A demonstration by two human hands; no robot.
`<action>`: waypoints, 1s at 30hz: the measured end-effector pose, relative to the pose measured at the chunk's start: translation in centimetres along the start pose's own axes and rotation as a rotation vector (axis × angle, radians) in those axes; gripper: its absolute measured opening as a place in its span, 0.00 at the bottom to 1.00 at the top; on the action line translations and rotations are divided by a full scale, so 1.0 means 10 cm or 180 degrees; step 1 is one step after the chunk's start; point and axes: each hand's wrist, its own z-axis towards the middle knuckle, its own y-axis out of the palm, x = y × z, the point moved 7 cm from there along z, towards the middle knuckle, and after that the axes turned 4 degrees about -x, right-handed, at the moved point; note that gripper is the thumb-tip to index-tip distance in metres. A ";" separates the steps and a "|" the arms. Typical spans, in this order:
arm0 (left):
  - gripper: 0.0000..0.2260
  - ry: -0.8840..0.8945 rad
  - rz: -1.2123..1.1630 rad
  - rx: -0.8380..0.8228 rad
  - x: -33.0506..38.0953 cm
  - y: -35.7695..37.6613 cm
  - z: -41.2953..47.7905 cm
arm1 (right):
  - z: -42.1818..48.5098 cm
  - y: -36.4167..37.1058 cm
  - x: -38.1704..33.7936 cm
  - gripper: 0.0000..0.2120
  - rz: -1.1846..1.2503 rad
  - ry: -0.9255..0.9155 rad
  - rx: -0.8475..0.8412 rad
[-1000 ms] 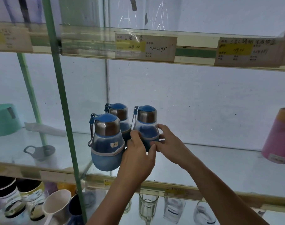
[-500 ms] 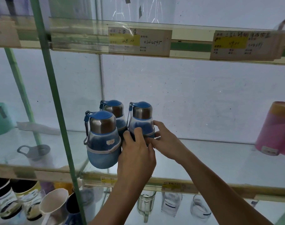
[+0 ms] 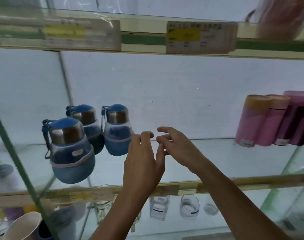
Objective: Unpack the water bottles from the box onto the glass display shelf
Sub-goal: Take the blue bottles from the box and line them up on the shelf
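Note:
Three round blue water bottles with steel collars and blue caps stand on the glass shelf [image 3: 217,160]. The front bottle [image 3: 70,153] is nearest the shelf edge, a second bottle [image 3: 88,129] stands behind it, and a third bottle [image 3: 117,132] is to their right. My left hand [image 3: 142,161] hovers just right of the third bottle with relaxed fingers, holding nothing. My right hand [image 3: 179,146] is beside it, fingers loosely spread, also holding nothing. No box is in view.
Pink and purple cylindrical flasks [image 3: 272,122] stand at the shelf's right end. A green upright post [image 3: 17,163] crosses in front at the left. Glass cups [image 3: 189,207] and a cream mug [image 3: 23,226] sit on the shelf below. Price labels [image 3: 198,37] hang above.
Both hands have let go of the right-hand bottle and pulled back to its right. The view has swung right, bringing the pink flasks into sight.

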 end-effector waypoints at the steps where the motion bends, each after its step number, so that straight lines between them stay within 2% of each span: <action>1: 0.18 0.0023 -0.0102 -0.0068 0.07 0.07 0.01 | -0.06 -0.12 0.04 0.19 0.0049 0.0009 0.0075; 7: 0.22 0.0243 -0.0554 -0.0532 0.64 0.60 0.01 | -0.48 -0.91 0.37 0.15 0.0205 0.0096 0.0512; 17: 0.19 0.0776 -0.1135 -0.1083 1.87 1.51 -0.30 | -1.48 -2.12 1.16 0.12 0.0378 0.0413 0.1259; 30: 0.17 0.1402 -0.1647 -0.1653 3.07 2.43 -1.02 | -2.70 -3.00 1.99 0.12 0.0450 0.0864 0.1841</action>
